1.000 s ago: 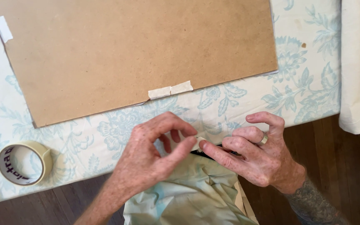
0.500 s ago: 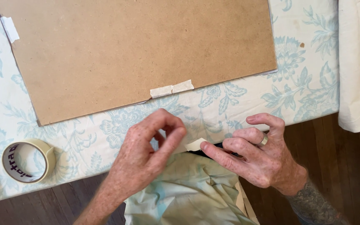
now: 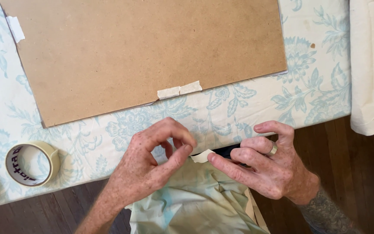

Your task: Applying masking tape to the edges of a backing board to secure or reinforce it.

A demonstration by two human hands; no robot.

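You pinch one small tape piece [image 3: 202,156] between your left hand [image 3: 146,167] and right hand [image 3: 265,167], at 6 o'clock off the desk [image 3: 317,86]. One tape roll [image 3: 31,164] lies at 8 o'clock, one brown board [image 3: 143,52] at 12, bearing two tape strips [image 3: 179,90].

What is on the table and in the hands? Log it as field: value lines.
left hand: pinching one end of a small tape piece
right hand: pinching the other end, ring on one finger
tape roll: flat on the floral cloth, left of the hands
brown board: on the cloth, tape strip on its near edge
pale fabric: bunched below the hands
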